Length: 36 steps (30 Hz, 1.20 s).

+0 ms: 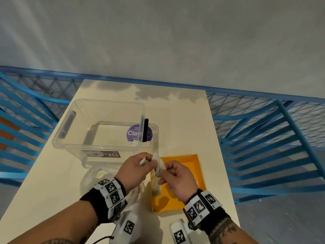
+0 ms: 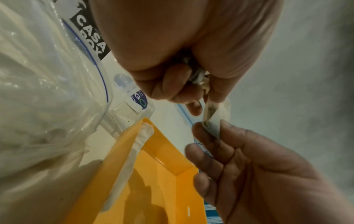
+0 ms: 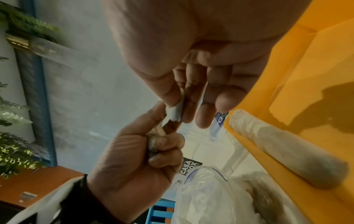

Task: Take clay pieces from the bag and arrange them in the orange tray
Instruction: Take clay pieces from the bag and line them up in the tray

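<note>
Over the orange tray's near-left corner, both hands hold one pale clay piece between them. My left hand curls its fingers round the crumpled grey upper end. My right hand pinches the white lower end between thumb and forefinger, with the other fingers loosely spread. A long clay roll lies inside the tray along its left wall. The clear zip bag, with pale clay inside, lies on the table left of the tray, under my left wrist.
A clear plastic box marked CASA BOX stands behind the bag, with a smaller clear tub bearing a purple Clay label against it. The cream table is bordered by blue railings at back and sides.
</note>
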Motion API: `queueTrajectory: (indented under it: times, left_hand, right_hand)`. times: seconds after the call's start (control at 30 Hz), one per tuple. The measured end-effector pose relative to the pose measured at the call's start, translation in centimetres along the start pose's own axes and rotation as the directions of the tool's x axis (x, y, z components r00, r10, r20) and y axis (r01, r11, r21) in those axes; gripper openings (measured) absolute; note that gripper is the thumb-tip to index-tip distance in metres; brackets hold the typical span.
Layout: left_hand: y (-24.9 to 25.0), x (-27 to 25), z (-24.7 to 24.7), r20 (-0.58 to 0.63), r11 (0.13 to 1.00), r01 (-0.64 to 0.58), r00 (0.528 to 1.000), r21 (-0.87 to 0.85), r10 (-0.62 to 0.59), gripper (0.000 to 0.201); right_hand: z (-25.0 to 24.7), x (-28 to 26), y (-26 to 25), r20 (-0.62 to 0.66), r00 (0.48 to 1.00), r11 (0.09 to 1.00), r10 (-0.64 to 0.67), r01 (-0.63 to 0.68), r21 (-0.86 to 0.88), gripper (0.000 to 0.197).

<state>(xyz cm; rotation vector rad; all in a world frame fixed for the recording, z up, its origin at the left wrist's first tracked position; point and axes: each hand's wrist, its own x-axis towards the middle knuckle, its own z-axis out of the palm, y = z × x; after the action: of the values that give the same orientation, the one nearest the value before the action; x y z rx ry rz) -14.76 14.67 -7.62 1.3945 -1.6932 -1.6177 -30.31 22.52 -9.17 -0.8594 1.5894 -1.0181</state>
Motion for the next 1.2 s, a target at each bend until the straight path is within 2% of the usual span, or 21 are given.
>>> queueTrajectory:
  times: [0.1,0.2,0.33,0.43,0.53,0.63,0.7,0.8,1.0,1.2]
  left_hand:
    - [0.0,-0.1,0.2,0.018,1.0,-0.006,1.0,0.022,0.005,0.019]
    - [-0.9,-0.2,0.0,0.069,0.983,-0.063,0.996,0.175,0.051,0.018]
    - [-1.8,-0.1,-0.2,0.095,0.962,-0.065,0.995,0.266,0.041,0.021]
    - [-2.5,0.0,-0.4,0.038,0.955,-0.018,0.999,0.296,0.007,0.016]
    - [-3.2,-0.1,-1.0,-0.023,0.955,0.061,0.998,0.289,-0.057,0.015]
    - [-3.8,0.0,-1.4,-0.062,0.941,0.086,0.996,0.328,-0.07,0.011]
    - [-4.0,0.0,-1.4,-0.053,0.927,0.088,0.996,0.365,-0.074,0.008]
    - [-4.2,0.5,-1.0,-0.042,0.913,0.103,0.995,0.394,-0.094,0.009]
    - [-4.2,1.3,-0.8,-0.018,0.884,0.116,0.992,0.452,-0.121,0.013]
    - [-4.6,1.8,-0.3,-0.015,0.836,0.157,0.984,0.525,-0.175,0.027]
  right_hand:
    - [0.0,-0.3,0.4,0.013,0.999,0.999,-0.048,0.048,0.008,0.013]
    - [-0.4,-0.1,0.2,-0.044,0.99,0.99,-0.132,0.13,-0.048,0.027]
    - [-0.5,0.8,0.2,0.043,0.988,0.962,-0.147,0.153,-0.227,0.007]
    - [-1.0,1.7,1.3,0.018,0.997,0.929,-0.076,0.077,-0.362,0.01]
    - [-1.6,2.0,3.0,0.079,0.995,0.805,0.064,-0.004,-0.593,0.008]
    - [-1.0,1.8,4.9,0.176,0.955,0.689,0.24,-0.04,-0.724,0.009]
    - [-0.4,1.8,5.8,0.185,0.938,0.665,0.294,-0.062,-0.744,0.015]
    - [0.4,2.6,6.3,0.151,0.944,0.639,0.294,-0.077,-0.765,0.019]
    - [1.3,4.2,6.8,-0.004,0.962,0.678,0.273,-0.195,-0.708,0.011]
    - [1.7,4.6,7.0,-0.056,0.95,0.672,0.308,-0.259,-0.694,0.015]
